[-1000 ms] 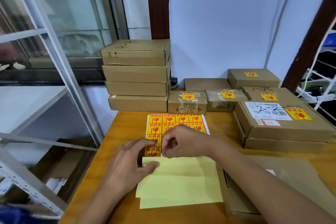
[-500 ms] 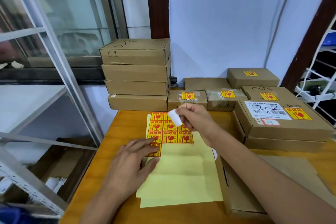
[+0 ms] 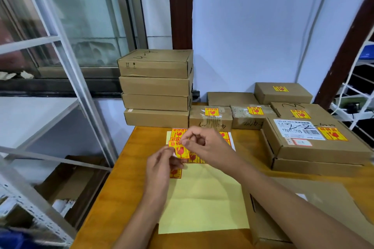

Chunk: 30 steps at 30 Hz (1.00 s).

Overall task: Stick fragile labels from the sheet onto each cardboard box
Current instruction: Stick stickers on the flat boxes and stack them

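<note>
I hold one peeled fragile label (image 3: pixel 180 150) in the air above the label sheet (image 3: pixel 202 198), which lies flat on the orange surface (image 3: pixel 129 168). My right hand (image 3: pixel 204 147) pinches the label's top edge between thumb and forefinger, the other fingers curled loosely. My left hand (image 3: pixel 162 166) pinches its lower left corner, so the label hangs stretched between both hands.

I judge the label to be almost weightless and limp, with a tacky back that would fold onto itself or cling to my skin if I let it sag. Holding it by the very edges, as now, seems best, keeping most of the glue off my fingertips.

The stack of four plain boxes (image 3: pixel 155 87) stands at the back left of the surface and shows no labels; the top box (image 3: pixel 155 62) looks like the nearest bare candidate. The smaller boxes to the right already carry labels, among them the taped box (image 3: pixel 210 117).

My right hand covers the middle of the sheet, so I cannot count the labels left there. The label's sticky side faces away, and the near right box (image 3: pixel 303 218) is cut off by my forearm.
</note>
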Available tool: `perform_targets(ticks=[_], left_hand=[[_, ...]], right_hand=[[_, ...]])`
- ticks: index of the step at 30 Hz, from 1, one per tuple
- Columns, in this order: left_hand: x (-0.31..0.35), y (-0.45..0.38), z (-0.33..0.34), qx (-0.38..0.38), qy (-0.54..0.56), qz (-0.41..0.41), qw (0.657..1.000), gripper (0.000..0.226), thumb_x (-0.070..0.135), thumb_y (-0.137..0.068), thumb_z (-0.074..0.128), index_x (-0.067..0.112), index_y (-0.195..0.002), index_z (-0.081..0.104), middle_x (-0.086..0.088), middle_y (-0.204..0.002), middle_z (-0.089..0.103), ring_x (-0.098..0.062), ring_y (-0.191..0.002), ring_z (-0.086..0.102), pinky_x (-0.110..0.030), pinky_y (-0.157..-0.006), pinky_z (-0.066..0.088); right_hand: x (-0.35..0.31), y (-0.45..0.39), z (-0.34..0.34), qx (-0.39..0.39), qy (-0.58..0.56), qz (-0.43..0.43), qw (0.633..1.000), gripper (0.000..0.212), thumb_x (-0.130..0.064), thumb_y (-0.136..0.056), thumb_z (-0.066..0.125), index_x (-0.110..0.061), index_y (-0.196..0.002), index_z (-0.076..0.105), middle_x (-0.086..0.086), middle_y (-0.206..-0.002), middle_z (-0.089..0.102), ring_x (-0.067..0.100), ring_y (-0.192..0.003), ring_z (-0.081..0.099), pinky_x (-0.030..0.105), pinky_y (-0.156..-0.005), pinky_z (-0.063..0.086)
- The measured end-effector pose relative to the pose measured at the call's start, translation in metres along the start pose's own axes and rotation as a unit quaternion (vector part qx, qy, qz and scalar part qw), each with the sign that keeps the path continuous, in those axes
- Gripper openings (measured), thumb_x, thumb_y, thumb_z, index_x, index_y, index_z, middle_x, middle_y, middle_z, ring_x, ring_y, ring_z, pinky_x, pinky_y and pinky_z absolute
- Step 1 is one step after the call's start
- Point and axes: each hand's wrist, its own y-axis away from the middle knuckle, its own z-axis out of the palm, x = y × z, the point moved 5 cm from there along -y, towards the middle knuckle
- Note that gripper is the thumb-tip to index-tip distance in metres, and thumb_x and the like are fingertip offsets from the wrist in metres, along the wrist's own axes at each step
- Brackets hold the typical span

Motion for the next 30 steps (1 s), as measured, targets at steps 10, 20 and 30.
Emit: perform_targets(ticks=[10, 20, 30], left_hand=[[0.039, 0.020, 0.016, -0.111, -0.083, 0.121, 0.983, 0.029, 0.004, -0.100, 0.058, 0.025, -0.118, 0.066, -0.004, -0.084, 0.077, -0.008, -0.075, 0.069, -0.017, -0.070, 0.052], [0.067, 0.100, 0.128, -0.240, -0.243, 0.204, 0.917, 0.073, 0.026, -0.094, 0.070, 0.042, -0.152, 0.028, 0.016, -0.078, 0.073, -0.002, -0.070, 0.065, -0.029, -0.072, 0.052], [0.014, 0.152, 0.175, -0.270, -0.454, 0.266, 0.807, 0.057, 0.058, -0.097, 0.048, 0.042, -0.149, 0.031, 0.015, -0.153, 0.040, -0.007, -0.138, 0.035, -0.027, -0.109, 0.032]], right_hand=[[-0.019, -0.003, -0.037, -0.026, -0.009, 0.071, 0.997, 0.018, -0.024, -0.096, 0.075, -0.010, -0.085, 0.075, -0.001, -0.069, 0.064, 0.011, -0.060, 0.049, 0.026, -0.058, 0.037], [-0.060, 0.125, -0.173, 0.024, 0.043, 0.195, 0.979, 0.029, -0.025, -0.096, 0.075, 0.002, -0.089, 0.074, 0.013, -0.071, 0.049, 0.013, -0.056, 0.035, 0.020, -0.049, 0.026], [-0.020, 0.218, -0.212, 0.036, 0.069, 0.306, 0.949, 0.024, -0.029, -0.097, 0.074, -0.016, -0.077, 0.077, -0.001, -0.063, 0.059, 0.009, -0.052, 0.038, 0.019, -0.050, 0.029]])
